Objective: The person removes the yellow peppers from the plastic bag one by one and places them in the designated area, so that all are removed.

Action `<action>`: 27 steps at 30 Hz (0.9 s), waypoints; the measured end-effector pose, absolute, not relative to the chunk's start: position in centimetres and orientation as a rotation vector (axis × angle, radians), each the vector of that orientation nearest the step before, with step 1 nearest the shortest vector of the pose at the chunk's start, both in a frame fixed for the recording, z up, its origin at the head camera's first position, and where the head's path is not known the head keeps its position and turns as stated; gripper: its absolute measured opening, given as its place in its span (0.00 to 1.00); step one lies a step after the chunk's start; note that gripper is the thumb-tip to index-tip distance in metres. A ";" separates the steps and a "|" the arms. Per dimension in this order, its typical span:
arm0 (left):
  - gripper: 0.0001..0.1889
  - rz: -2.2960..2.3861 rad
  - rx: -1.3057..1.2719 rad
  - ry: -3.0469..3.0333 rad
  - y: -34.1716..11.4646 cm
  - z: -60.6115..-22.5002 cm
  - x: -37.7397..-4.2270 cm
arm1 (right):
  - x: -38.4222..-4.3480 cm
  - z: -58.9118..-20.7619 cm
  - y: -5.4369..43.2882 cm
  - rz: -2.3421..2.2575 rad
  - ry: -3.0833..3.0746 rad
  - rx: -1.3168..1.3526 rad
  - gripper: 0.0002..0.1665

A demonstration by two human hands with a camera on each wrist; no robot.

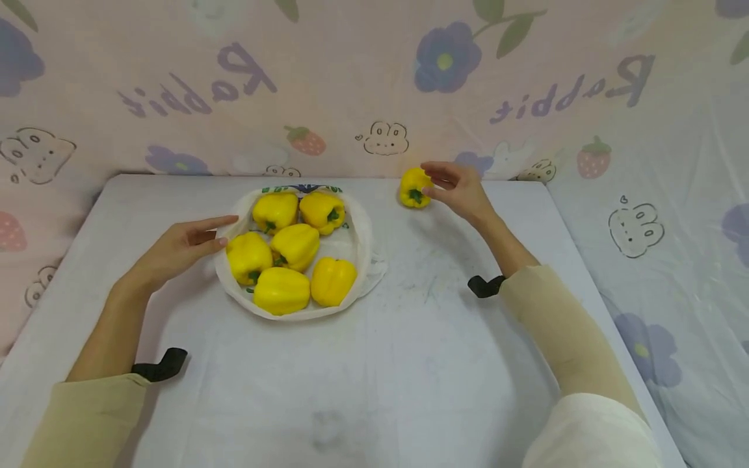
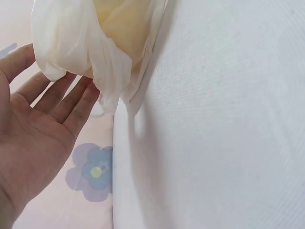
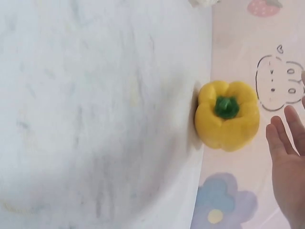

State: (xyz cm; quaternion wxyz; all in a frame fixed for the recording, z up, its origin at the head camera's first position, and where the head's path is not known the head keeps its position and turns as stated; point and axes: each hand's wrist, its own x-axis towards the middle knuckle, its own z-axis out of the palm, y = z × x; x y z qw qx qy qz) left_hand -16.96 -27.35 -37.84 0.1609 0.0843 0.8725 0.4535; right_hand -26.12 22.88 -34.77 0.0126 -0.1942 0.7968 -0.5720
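Note:
A white plastic bag (image 1: 364, 237) lies with its mouth rolled open to a round rim and holds several yellow bell peppers (image 1: 295, 247). At its left rim is my left hand (image 1: 174, 252), fingers extended; in the left wrist view the fingertips (image 2: 89, 90) touch the bag's outside. One more yellow bell pepper (image 1: 412, 190) stands alone near the table's back edge, its green stem facing me. Beside that pepper's right side my right hand (image 1: 459, 192) hovers with loosely spread fingers. The right wrist view shows a gap between the lone pepper (image 3: 226, 126) and the hand (image 3: 290, 171).
The white-covered table (image 1: 409, 364) carries the bag left of centre. Behind it hangs a pink printed cloth (image 1: 351, 78), which continues down the right side. A black wrist mount sticks out from each sleeve. A loose bag end (image 1: 376, 270) spreads to the right.

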 end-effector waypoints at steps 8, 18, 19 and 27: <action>0.31 1.301 0.263 2.484 -27.6 -38.0 -16.7 | -24.0 -34.2 21.6 -1.756 2.446 -0.638 0.28; 0.31 1.319 0.274 2.478 -27.7 -38.1 -17.0 | -23.7 -36.1 20.9 -1.768 2.412 -0.734 0.29; 0.31 1.319 0.273 2.481 -27.7 -38.1 -16.9 | -23.6 -36.2 20.8 -1.766 2.412 -0.747 0.28; 0.31 1.322 0.271 2.484 -27.5 -38.0 -16.7 | -22.1 -36.5 19.7 -1.745 2.405 -0.872 0.27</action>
